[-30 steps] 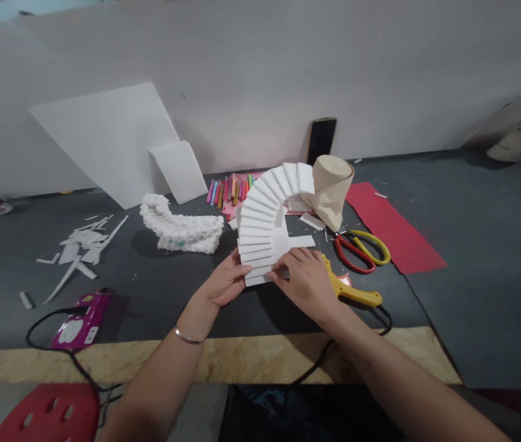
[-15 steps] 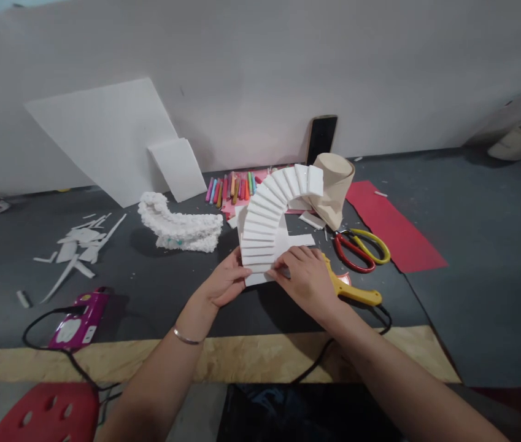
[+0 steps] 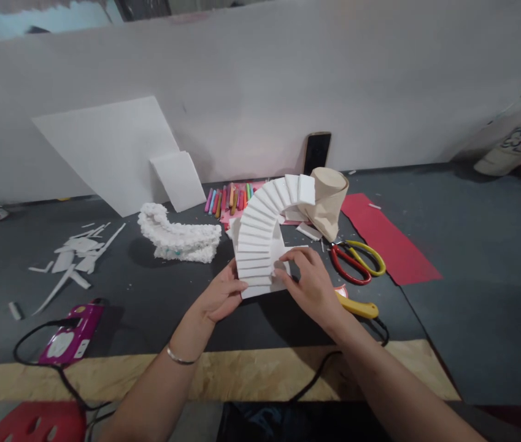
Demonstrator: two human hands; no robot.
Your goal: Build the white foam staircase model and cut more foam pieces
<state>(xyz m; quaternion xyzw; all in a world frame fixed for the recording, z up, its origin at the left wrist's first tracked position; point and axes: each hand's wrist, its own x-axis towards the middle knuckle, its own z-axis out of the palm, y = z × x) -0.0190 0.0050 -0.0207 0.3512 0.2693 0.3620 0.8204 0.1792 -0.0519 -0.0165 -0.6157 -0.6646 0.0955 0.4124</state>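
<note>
A white foam spiral staircase model [image 3: 262, 230] stands on the dark mat, its steps curving up to the right toward a tan paper roll [image 3: 329, 199]. My left hand [image 3: 221, 294] grips the model's lower left edge with curled fingers. My right hand [image 3: 313, 285] presses its fingertips on the bottom steps and base at the right. A yellow tool handle [image 3: 359, 307] with a black cord lies just under my right hand.
Red and yellow scissors [image 3: 356, 261] and a red sheet [image 3: 386, 236] lie to the right. A fluffy white foam shape [image 3: 177, 233], coloured markers [image 3: 227, 199], white boards [image 3: 113, 150] and a phone [image 3: 316, 152] are behind. White offcuts [image 3: 73, 258] and a purple device [image 3: 69, 334] lie left.
My right hand has shifted up onto the lower steps. The camera view has tilted a little, so everything sits slightly lower in the picture.
</note>
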